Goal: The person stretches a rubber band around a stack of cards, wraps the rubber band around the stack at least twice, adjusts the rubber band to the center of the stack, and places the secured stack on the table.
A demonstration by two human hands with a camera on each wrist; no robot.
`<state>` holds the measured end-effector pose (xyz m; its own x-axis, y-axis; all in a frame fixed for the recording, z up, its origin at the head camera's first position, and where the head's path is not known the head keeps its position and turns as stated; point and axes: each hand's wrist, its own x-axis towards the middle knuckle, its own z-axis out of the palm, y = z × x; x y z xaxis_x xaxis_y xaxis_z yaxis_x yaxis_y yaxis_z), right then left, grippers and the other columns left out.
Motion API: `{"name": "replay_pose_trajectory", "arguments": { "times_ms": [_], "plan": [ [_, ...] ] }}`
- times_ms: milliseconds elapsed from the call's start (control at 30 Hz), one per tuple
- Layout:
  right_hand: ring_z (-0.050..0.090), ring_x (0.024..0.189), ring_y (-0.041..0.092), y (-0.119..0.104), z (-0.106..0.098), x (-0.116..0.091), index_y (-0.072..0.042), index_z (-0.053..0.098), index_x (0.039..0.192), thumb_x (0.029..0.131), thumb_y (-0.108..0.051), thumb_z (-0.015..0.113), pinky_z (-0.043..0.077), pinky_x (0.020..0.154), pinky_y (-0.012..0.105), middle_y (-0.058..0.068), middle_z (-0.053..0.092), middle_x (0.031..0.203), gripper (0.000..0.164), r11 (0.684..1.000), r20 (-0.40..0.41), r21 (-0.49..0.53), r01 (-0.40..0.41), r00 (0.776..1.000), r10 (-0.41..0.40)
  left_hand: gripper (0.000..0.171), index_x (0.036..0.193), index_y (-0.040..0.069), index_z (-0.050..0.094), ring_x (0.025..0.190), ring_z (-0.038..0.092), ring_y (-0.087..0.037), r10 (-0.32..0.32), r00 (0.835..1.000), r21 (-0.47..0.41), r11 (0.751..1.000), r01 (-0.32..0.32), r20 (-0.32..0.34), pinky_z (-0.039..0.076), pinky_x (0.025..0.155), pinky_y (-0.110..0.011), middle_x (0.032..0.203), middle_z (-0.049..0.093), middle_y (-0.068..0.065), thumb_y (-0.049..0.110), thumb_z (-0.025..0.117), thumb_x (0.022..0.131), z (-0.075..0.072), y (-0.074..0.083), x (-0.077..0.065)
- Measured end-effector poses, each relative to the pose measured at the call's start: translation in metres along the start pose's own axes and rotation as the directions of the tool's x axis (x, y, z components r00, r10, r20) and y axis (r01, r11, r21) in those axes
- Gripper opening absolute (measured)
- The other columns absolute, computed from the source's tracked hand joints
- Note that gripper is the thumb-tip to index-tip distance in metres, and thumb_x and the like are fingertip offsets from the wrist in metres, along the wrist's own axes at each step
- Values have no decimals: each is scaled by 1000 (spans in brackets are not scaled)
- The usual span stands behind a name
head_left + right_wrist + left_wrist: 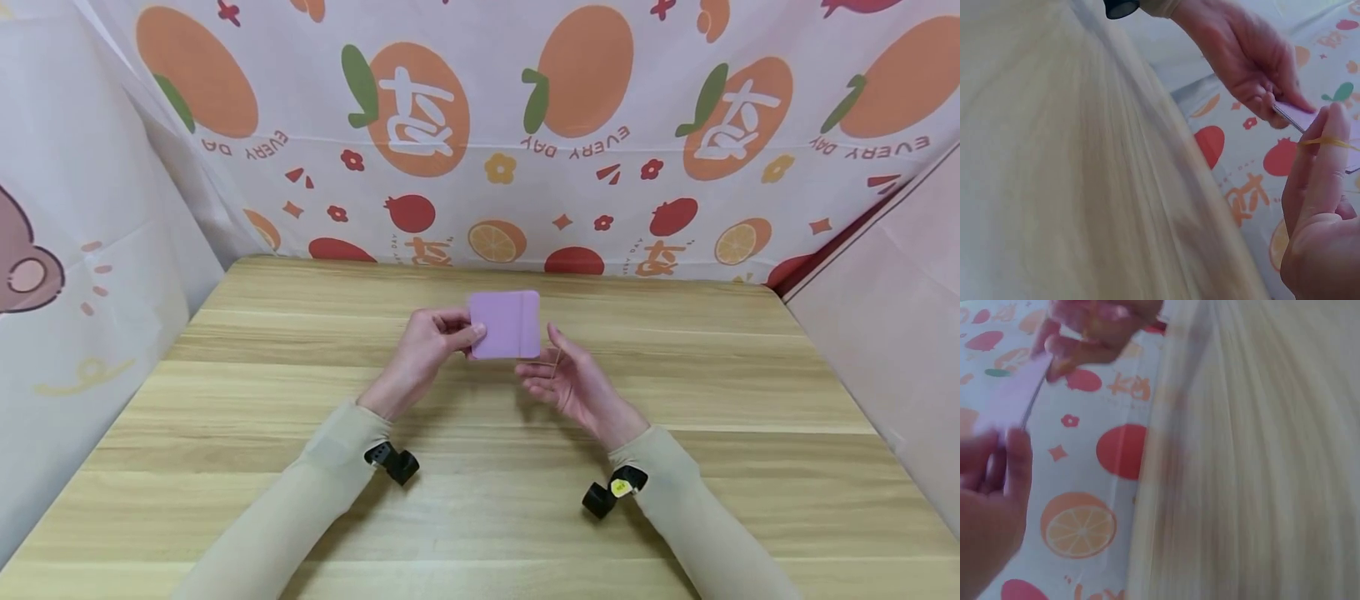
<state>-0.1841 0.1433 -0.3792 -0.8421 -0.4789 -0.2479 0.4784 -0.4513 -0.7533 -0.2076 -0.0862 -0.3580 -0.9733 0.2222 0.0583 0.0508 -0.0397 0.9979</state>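
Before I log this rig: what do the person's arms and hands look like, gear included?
The left sleeve and right sleeve are long, plain, pale beige. The left hand and right hand are gloveless. Each wrist bears a small black camera; the right one has a yellow label, too small to read.

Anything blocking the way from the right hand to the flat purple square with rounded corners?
No separate obstacle is visible between the right hand and the flat purple square with rounded corners, which the left hand holds by its opposite side. Only a thin yellow elastic band lies there, across the right hand's fingers.
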Motion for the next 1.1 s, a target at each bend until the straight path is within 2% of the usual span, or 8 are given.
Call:
{"name": "replay_pose_trajectory", "arguments": {
  "times_ms": [200, 367, 500, 600, 733, 800, 867, 1100],
  "plan": [
    [70, 82, 24, -3, -7, 2, -4, 32, 142, 101, -48, 49, 57, 70, 25, 21, 63, 102, 63, 1000, 40, -8, -30, 999, 30, 9, 81, 1, 69, 65, 58, -23, 162, 967, 227, 952, -205, 194, 50, 60, -36, 76, 62, -7, 2, 70, 90, -6, 0, 2],
    [66, 104, 35, -5, -10, 2, 3, 25, 143, 102, -51, 43, 56, 83, 33, 29, 54, 122, 70, 998, 109, -32, -59, 992, 62, 13, 84, 9, 74, 65, 57, -26, 235, 923, 382, 857, -345, 305, 46, 54, -28, 76, 62, -3, -1, 69, 90, -11, 2, 3],
    [46, 126, 48, -4, -11, 3, 3, 23, 146, 103, -52, 39, 53, 89, 39, 34, 41, 137, 72, 996, 137, -52, -77, 987, 83, 16, 88, 12, 77, 63, 51, -18, 254, 889, 471, 774, -423, 382, 41, 52, -26, 75, 59, -1, -2, 68, 90, -13, 2, 2],
    [34, 132, 53, -4, -10, 3, 4, 24, 147, 103, -50, 39, 50, 94, 44, 36, 30, 144, 71, 995, 149, -61, -76, 985, 84, 17, 92, 12, 78, 63, 48, -11, 289, 859, 513, 706, -489, 422, 40, 53, -25, 76, 58, 1, -1, 68, 90, -12, 1, 1],
    [38, 131, 53, -3, -6, 2, 3, 29, 145, 102, -45, 48, 43, 102, 49, 34, 27, 145, 67, 995, 128, -64, -75, 988, 83, 16, 97, 11, 79, 65, 48, -9, 346, 828, 543, 631, -553, 442, 41, 55, -25, 78, 59, 5, 0, 70, 90, -9, 1, -1],
    [43, 127, 51, -3, -4, 1, 1, 30, 142, 101, -42, 52, 40, 104, 49, 32, 33, 139, 63, 995, 91, -63, -75, 993, 80, 15, 97, 11, 79, 66, 49, -9, 361, 831, 545, 632, -552, 423, 42, 56, -25, 78, 60, 3, 1, 70, 90, -6, 0, -1],
    [51, 122, 45, -3, -2, 0, -3, 32, 139, 101, -40, 53, 40, 105, 49, 27, 42, 130, 57, 994, 42, -77, -73, 996, 77, 14, 97, 10, 78, 67, 51, -11, 360, 854, 539, 664, -518, 376, 44, 57, -26, 79, 62, 2, 1, 70, 90, -5, -1, -2],
    [61, 94, 22, -5, 1, 0, -6, 42, 136, 104, -35, 37, 32, 108, 48, 8, 64, 94, 43, 995, -28, -89, 39, 999, -42, 9, 83, 5, 73, 61, 60, -26, 236, 968, 447, 860, -247, 82, 51, 53, -30, 71, 65, -8, 3, 69, 91, -1, -1, -1]
  ]
}}
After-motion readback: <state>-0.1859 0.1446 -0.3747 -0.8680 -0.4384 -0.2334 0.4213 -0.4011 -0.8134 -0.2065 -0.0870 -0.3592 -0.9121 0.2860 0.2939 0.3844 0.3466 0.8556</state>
